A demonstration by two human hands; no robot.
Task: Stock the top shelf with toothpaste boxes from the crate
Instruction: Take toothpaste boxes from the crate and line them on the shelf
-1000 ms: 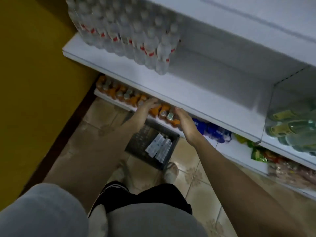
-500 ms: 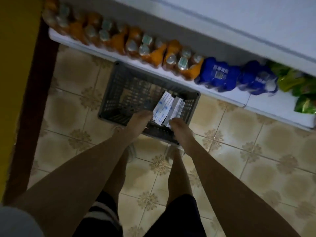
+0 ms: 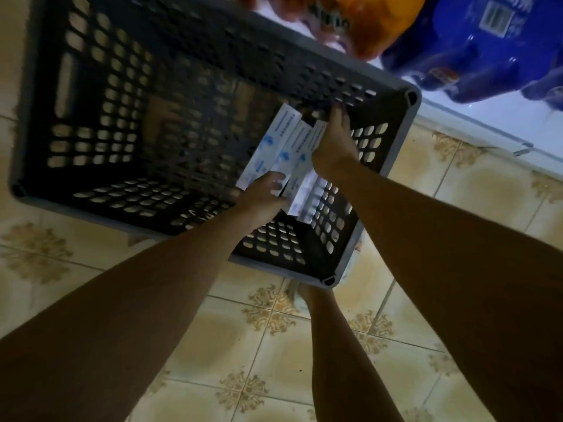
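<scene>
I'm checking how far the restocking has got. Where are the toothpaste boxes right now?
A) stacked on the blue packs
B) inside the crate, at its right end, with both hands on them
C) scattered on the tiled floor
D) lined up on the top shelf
B: the boxes lie inside the crate at its right end, the left hand and right hand on them.
</scene>
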